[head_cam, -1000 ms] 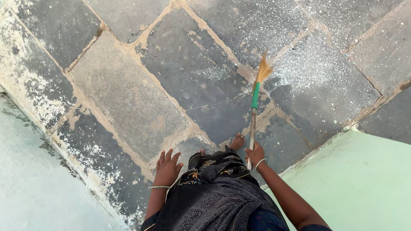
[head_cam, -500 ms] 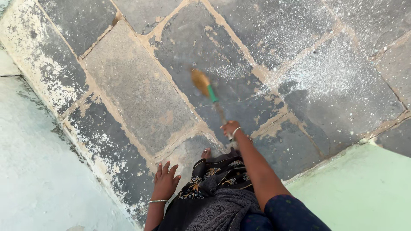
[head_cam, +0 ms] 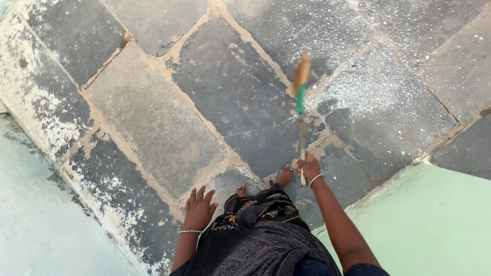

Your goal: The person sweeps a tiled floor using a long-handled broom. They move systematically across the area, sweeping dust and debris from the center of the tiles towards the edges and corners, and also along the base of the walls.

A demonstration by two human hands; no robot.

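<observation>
My right hand [head_cam: 308, 168] grips the lower end of a thin broom [head_cam: 301, 107] with a green band and a yellowish bristle tip, which points away from me over the dark stone slabs [head_cam: 230, 87]. The broom is blurred. My left hand [head_cam: 199, 208] hangs at my side with fingers spread, holding nothing, a bangle on its wrist. My bare feet [head_cam: 285, 175] show below a dark patterned skirt [head_cam: 255, 230].
White powder [head_cam: 368, 87] is scattered on the slabs at upper right and along the left edge. A pale green painted surface [head_cam: 434, 220] lies at lower right, and a grey-white ledge [head_cam: 30, 220] at lower left. Sandy joints run between the slabs.
The broom has swung from the right to the left and back toward the centre-right. My right arm followed it. My left hand stayed by my side.
</observation>
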